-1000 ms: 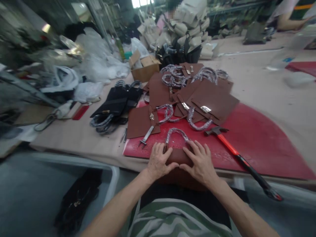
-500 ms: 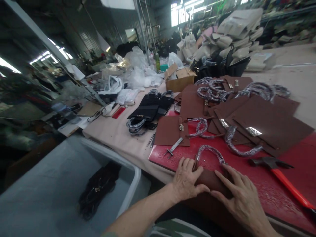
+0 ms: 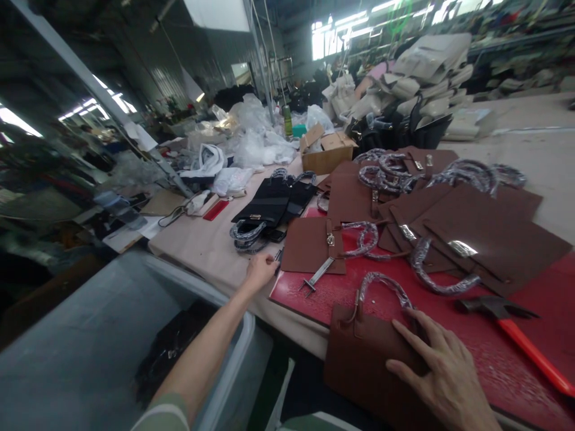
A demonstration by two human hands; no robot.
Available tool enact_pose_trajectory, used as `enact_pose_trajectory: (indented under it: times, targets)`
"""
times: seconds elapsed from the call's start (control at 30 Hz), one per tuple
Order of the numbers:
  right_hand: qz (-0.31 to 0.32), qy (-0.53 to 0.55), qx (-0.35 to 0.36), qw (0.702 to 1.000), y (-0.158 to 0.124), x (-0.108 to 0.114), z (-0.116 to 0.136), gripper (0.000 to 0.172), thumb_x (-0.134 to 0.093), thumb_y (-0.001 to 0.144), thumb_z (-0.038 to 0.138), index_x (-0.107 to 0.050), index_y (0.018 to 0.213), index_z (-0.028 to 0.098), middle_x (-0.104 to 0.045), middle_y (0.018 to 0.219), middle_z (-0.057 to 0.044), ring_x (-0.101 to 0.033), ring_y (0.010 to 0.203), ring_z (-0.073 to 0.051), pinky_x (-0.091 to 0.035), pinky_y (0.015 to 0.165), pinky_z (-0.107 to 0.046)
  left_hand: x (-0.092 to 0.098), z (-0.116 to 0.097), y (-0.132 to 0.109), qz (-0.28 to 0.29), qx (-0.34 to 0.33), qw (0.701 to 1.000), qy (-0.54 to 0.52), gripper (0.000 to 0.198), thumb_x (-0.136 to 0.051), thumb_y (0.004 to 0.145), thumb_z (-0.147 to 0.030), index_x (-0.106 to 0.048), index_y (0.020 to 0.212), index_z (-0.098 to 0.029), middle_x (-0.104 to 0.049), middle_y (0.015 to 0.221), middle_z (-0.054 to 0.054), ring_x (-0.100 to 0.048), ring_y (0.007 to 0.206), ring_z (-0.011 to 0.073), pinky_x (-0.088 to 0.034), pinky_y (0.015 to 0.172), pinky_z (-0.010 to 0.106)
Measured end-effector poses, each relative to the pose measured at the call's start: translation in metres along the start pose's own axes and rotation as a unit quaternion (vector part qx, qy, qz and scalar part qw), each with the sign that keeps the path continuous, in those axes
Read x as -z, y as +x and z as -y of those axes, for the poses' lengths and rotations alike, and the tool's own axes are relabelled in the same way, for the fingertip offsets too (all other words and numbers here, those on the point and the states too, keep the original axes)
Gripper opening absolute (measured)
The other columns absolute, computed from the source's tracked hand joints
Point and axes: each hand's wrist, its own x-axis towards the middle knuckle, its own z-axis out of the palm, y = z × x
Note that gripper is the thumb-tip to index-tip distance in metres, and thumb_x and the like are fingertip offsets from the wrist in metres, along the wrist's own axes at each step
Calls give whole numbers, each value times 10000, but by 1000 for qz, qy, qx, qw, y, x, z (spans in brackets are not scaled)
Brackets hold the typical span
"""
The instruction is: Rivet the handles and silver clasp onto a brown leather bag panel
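Observation:
Flat against a brown handbag panel [image 3: 372, 341] rests my right hand [image 3: 435, 359], its fingers spread and thumb apart. The panel hangs over the table's near edge, and its plastic-wrapped handle [image 3: 386, 281] lies on the red board. My left hand [image 3: 262, 270] is by the board's left corner, fingers closed on a slim metal tool [image 3: 279, 255]; its far end is too small to make out. Between the hands lies a metal compass-like tool [image 3: 320, 273], partly on a brown panel with a metal clasp [image 3: 309, 239].
A claw hammer [image 3: 530, 347] with a red handle lies on the red board [image 3: 476, 335] at right. Brown bag panels [image 3: 485, 227] are piled behind it. Black bags [image 3: 269, 203] and a cardboard box [image 3: 327, 152] stand further back. A grey bin [image 3: 103, 317] is at left.
My left hand has let go of the brown panel and moved left to the slim metal tools. The panel's top has unfolded and lies flatter under my right hand.

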Motion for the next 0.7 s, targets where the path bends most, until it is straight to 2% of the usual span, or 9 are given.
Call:
enact_pose_trajectory:
  times: [0.13, 0.27, 0.37, 0.43, 0.5, 0.6, 0.7]
  targets:
    - [8, 5, 0, 1000, 0, 0, 0, 653, -351, 970, 679, -709, 1225, 195, -457, 1456, -132, -527, 1175, -384, -505, 880, -591, -9, 0, 4, 19, 15, 999, 29, 124, -691, 802, -260, -712, 882, -168, -718, 898, 84, -655, 897, 238, -404, 693, 280]
    - [8, 7, 4, 1000, 1, 3, 0, 650, -348, 976, 676, -708, 1220, 193, -464, 1450, -127, -527, 1180, -371, -513, 886, -579, -4, 3, 7, 29, 42, 998, 36, 163, -685, 820, -295, -698, 935, -180, -720, 953, 92, -660, 964, 252, -431, 736, 284]
    - [4, 4, 7, 1000, 2, 3, 1, 647, -345, 980, 675, -708, 1214, 194, -471, 1444, -122, -532, 1169, -367, -516, 874, -576, 0, 5, 14, 50, 68, 996, 35, 143, -716, 792, -284, -696, 871, -167, -721, 949, 108, -664, 1004, 268, -459, 777, 287]
    - [5, 3, 7, 1000, 2, 3, 0, 653, -339, 979, 680, -710, 1208, 193, -477, 1437, -121, -535, 1160, -367, -516, 867, -575, 1, 5, 20, 76, 96, 992, 26, 134, -732, 768, -272, -684, 764, -148, -715, 848, 116, -686, 921, 272, -482, 750, 290]
    - [7, 3, 7, 1000, 2, 2, 0, 659, -338, 976, 689, -709, 1208, 197, -477, 1437, -121, -536, 1157, -367, -514, 865, -574, 1, 4, 27, 111, 131, 985, 5, 172, -756, 746, -268, -663, 689, -134, -683, 706, 98, -690, 731, 247, -498, 663, 285]
    - [14, 7, 5, 1000, 1, 1, -1, 667, -346, 970, 705, -703, 1223, 202, -469, 1445, -124, -530, 1171, -370, -507, 873, -576, 4, 3, 36, 154, 178, 971, -31, 210, -789, 741, -260, -650, 692, -110, -633, 594, 67, -624, 516, 197, -497, 546, 271]
    - [18, 19, -2, 1000, 0, 0, -1, 684, -350, 964, 722, -700, 1233, 199, -469, 1443, -131, -522, 1181, -371, -501, 887, -574, 7, 3, 42, 174, 206, 962, -55, 243, -799, 763, -263, -642, 712, -85, -612, 564, 67, -582, 454, 179, -504, 501, 274]
